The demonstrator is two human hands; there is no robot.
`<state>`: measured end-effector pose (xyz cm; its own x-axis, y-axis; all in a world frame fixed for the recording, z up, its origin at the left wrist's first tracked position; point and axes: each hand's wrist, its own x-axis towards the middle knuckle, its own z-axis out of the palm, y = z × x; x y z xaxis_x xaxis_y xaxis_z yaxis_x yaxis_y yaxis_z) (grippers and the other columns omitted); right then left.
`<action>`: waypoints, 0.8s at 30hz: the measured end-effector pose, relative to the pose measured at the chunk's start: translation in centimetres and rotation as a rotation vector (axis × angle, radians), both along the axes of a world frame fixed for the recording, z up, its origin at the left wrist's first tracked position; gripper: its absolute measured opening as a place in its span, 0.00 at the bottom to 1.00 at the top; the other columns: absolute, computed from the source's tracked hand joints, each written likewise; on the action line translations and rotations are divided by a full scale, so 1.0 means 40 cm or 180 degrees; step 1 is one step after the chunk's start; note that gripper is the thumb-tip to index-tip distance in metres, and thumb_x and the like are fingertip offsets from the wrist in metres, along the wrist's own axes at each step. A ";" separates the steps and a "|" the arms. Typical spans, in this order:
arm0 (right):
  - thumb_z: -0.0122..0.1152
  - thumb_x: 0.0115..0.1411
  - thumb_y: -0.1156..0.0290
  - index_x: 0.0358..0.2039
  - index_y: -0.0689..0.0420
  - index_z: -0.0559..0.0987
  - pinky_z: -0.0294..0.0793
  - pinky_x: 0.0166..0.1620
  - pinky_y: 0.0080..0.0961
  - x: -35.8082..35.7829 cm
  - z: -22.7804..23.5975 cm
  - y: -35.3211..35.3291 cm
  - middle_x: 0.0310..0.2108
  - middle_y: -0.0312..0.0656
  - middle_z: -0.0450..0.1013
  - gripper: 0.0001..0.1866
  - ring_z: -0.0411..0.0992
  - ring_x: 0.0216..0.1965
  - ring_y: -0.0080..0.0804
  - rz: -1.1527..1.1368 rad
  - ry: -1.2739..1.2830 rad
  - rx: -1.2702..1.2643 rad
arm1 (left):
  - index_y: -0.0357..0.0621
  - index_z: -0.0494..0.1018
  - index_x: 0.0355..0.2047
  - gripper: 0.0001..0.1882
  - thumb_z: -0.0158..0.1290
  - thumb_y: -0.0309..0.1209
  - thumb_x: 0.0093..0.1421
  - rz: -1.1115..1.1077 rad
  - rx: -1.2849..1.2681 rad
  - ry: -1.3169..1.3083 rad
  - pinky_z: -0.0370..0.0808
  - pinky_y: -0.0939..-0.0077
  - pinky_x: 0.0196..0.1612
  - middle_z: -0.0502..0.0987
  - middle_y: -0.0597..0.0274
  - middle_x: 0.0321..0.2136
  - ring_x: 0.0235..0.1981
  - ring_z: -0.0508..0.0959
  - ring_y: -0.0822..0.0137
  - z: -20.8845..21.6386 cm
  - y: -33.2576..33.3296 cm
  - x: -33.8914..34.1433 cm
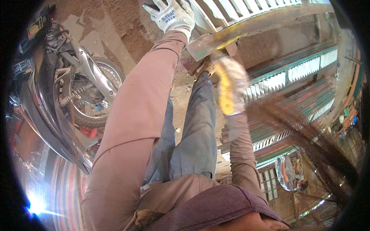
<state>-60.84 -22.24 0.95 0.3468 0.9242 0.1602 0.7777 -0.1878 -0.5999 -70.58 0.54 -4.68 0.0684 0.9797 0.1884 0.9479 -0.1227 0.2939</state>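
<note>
My left hand (171, 19), in a white glove with blue print, reaches out at the top with its fingers spread. It is beside a frame of white slats (231, 8) and seems to hold nothing. My right hand (237, 82), also gloved, is smeared by motion below a yellowed wooden board (250, 27). A long yellow object (224, 86) lies along the right hand and appears gripped in it. Blur hides its kind. The board's squared end (199, 47) is between my two hands, above my shoe (208, 68).
A motorcycle (83, 84) stands close on my left. To the right, slatted frames (304, 71) and long boards (285, 98) are stacked. Another person (289, 173) is farther off at the lower right. A striped sheet (63, 173) is at the lower left.
</note>
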 end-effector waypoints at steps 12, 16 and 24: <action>0.65 0.50 0.63 0.44 0.48 0.79 0.75 0.45 0.29 -0.046 0.005 -0.013 0.42 0.36 0.76 0.19 0.76 0.42 0.33 0.0096 -0.0508 -0.0729 | 0.39 0.62 0.60 0.29 0.46 0.41 0.62 -0.0127 0.0103 -0.0080 0.50 0.42 0.67 0.59 0.34 0.61 0.63 0.56 0.32 0.008 -0.008 0.014; 0.67 0.46 0.60 0.42 0.46 0.80 0.76 0.44 0.31 -0.058 0.024 -0.043 0.42 0.33 0.76 0.20 0.75 0.42 0.33 0.0850 -0.0434 -0.0748 | 0.39 0.61 0.61 0.29 0.45 0.41 0.62 0.0010 0.0098 -0.0037 0.52 0.40 0.66 0.58 0.33 0.62 0.62 0.55 0.27 -0.004 -0.009 0.012; 0.57 0.53 0.65 0.49 0.45 0.77 0.73 0.49 0.32 0.056 -0.035 0.060 0.47 0.32 0.74 0.21 0.72 0.48 0.33 0.1014 -0.1495 -0.0752 | 0.41 0.58 0.64 0.31 0.43 0.42 0.62 0.0032 -0.0405 -0.0005 0.50 0.40 0.66 0.54 0.36 0.64 0.64 0.52 0.28 0.009 -0.009 0.027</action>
